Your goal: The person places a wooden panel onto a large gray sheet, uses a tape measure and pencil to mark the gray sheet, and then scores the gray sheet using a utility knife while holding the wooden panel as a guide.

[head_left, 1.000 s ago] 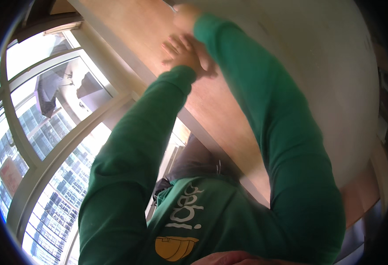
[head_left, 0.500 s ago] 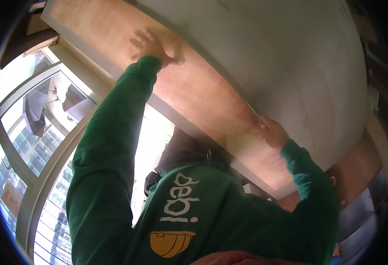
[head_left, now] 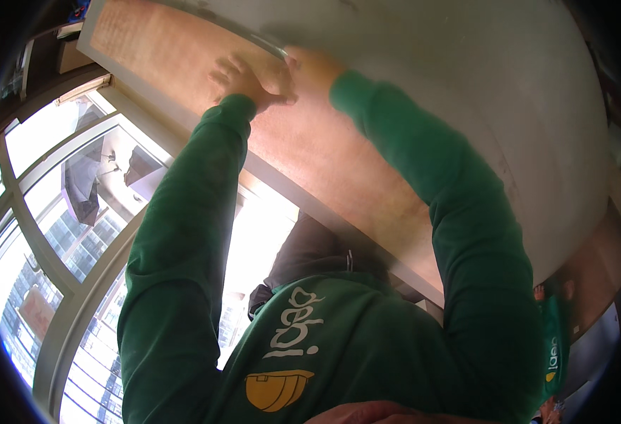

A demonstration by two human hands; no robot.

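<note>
A co-worker in a green hooded top [head_left: 367,353], seen from behind, stood under a long wooden panel [head_left: 367,162] held overhead, both arms raised to it. The co-worker's left hand [head_left: 250,78] lay flat on the panel's underside near its upper end, fingers spread and pressed to the wood. The co-worker's right hand [head_left: 310,67] was just beside it, at the panel's edge where it met the pale ceiling surface [head_left: 480,92]; it was blurred, so I could not tell whether its fingers were spread or closed.

Half a second earlier the two hands were well apart on the panel, the right one far down toward its lower end; it had since come up beside the left, which had shifted only slightly.

Below the panel's lower end another green sleeve [head_left: 554,346] showed, its fingers too small to read. A skin-coloured sliver [head_left: 367,413] sat at the bottom edge, below the panel; its grip could not be told. Windows [head_left: 77,184] lay beyond the panel's upper end.
</note>
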